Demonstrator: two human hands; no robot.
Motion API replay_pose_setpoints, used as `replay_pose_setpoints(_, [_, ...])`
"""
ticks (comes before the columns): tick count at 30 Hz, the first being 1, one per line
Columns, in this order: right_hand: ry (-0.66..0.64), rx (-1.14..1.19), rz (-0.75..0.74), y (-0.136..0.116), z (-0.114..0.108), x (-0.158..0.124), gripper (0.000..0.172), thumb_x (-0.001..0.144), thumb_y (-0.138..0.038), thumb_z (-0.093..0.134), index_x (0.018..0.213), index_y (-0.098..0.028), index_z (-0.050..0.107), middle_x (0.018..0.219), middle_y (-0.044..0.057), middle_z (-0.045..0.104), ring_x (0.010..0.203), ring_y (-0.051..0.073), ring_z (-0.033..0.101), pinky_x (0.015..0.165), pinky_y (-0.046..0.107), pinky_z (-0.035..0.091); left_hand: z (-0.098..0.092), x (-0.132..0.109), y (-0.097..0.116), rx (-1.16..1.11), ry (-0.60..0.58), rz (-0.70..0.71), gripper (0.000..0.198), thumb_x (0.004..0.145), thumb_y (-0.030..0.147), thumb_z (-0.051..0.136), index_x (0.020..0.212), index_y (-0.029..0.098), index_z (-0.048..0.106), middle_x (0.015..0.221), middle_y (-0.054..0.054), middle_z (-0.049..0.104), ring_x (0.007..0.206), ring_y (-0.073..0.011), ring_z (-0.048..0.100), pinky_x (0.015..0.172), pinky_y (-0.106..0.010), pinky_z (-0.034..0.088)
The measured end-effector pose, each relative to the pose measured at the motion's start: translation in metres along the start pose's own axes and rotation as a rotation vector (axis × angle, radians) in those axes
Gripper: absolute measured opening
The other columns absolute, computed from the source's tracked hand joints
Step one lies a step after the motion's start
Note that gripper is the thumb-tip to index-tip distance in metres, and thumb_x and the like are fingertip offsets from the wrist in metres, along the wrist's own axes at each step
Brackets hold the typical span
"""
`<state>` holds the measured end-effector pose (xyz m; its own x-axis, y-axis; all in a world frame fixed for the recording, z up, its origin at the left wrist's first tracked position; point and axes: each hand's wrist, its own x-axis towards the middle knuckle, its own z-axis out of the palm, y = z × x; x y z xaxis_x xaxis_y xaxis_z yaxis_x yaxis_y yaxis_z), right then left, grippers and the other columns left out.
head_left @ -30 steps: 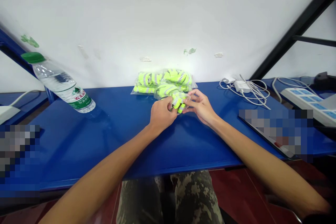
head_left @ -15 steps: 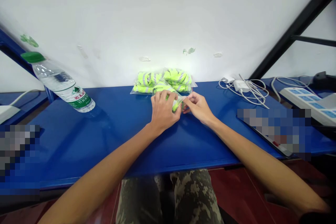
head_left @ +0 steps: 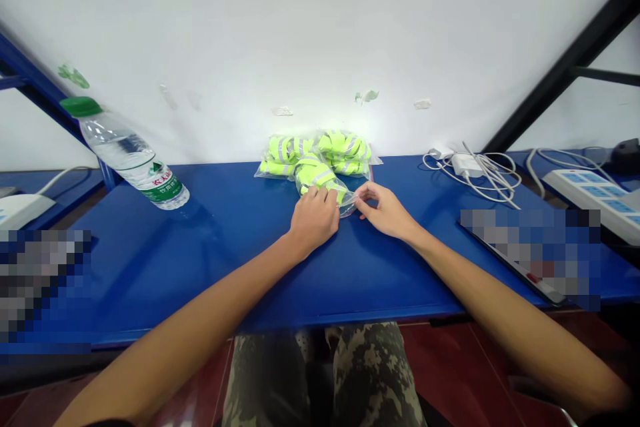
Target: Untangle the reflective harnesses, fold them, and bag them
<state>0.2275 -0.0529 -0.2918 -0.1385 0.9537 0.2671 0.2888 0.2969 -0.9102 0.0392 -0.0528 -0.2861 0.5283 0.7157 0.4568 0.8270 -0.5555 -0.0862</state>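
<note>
Directly ahead, a clear plastic bag [head_left: 317, 172] holds a rolled neon-yellow strap with grey reflective stripes. My left hand [head_left: 315, 220] has its fingers curled on the near edge of this bag. With thumb and forefinger, my right hand [head_left: 387, 211] pinches the bag's clear right-hand end. Behind the held bag, against the wall, lie more bagged yellow rolls, a left group [head_left: 281, 157] and a right group [head_left: 353, 150]. Part of the held bag is hidden under my left fingers.
On the blue table [head_left: 240, 240], a water bottle [head_left: 135, 160] with a green cap stands at the left. A white charger [head_left: 466, 163] with coiled cable lies at the right, near a power strip [head_left: 595, 197]. Blurred flat objects lie at both sides.
My left hand has drawn back toward me and its fingers are more curled, baring more of the bag. My right hand still pinches the bag's end. The whole view has shifted slightly.
</note>
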Motion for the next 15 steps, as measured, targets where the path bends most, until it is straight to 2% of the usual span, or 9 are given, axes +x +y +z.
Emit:
replay_pose_setpoints(3, [-0.012, -0.054, -0.029, -0.002, -0.002, 0.0, 0.026, 0.074, -0.024, 0.069, 0.1, -0.019, 0.066, 0.091, 0.004, 0.07, 0.08, 0.016, 0.065, 0.066, 0.028, 0.054, -0.001, -0.002, 0.002, -0.021, -0.028, 0.026, 0.02, 0.095, 0.026, 0.046, 0.102, 0.013, 0.059, 0.097, -0.014, 0.062, 0.094, -0.029, 0.053, 0.081, -0.039, 0.045])
replay_pose_setpoints(5, [0.015, -0.071, 0.008, 0.0, -0.003, 0.002, 0.022, 0.076, -0.029, 0.069, 0.095, -0.017, 0.069, 0.089, 0.005, 0.072, 0.08, 0.017, 0.066, 0.068, 0.029, 0.054, -0.001, -0.003, 0.003, -0.031, -0.055, 0.04, 0.02, 0.095, 0.023, 0.045, 0.104, 0.013, 0.059, 0.098, -0.013, 0.062, 0.094, -0.0283, 0.053, 0.082, -0.039, 0.046])
replay_pose_setpoints(7, [0.065, -0.043, 0.062, 0.004, -0.004, 0.006, 0.021, 0.077, -0.036, 0.071, 0.083, -0.016, 0.07, 0.079, 0.006, 0.072, 0.072, 0.017, 0.066, 0.062, 0.029, 0.054, 0.0, -0.003, 0.004, -0.051, -0.082, 0.051, 0.02, 0.093, 0.014, 0.042, 0.105, 0.013, 0.059, 0.099, -0.012, 0.061, 0.093, -0.0271, 0.053, 0.083, -0.039, 0.046])
replay_pose_setpoints(10, [0.104, 0.14, 0.161, 0.009, -0.004, 0.01, 0.022, 0.071, -0.035, 0.077, 0.077, -0.015, 0.068, 0.065, 0.005, 0.07, 0.059, 0.015, 0.064, 0.05, 0.026, 0.052, 0.002, -0.004, 0.004, -0.111, -0.108, 0.065, 0.029, 0.086, 0.002, 0.042, 0.106, 0.014, 0.059, 0.102, -0.011, 0.06, 0.094, -0.0254, 0.052, 0.085, -0.038, 0.047])
replay_pose_setpoints(15, [0.158, 0.418, 0.397, 0.006, -0.004, 0.013, 0.019, 0.061, -0.015, 0.082, 0.074, -0.014, 0.069, 0.063, 0.008, 0.071, 0.052, 0.016, 0.067, 0.048, 0.026, 0.058, 0.0, -0.006, 0.003, -0.214, -0.147, 0.161, 0.045, 0.075, -0.005, 0.044, 0.114, 0.013, 0.058, 0.109, -0.012, 0.059, 0.101, -0.0251, 0.052, 0.091, -0.038, 0.049])
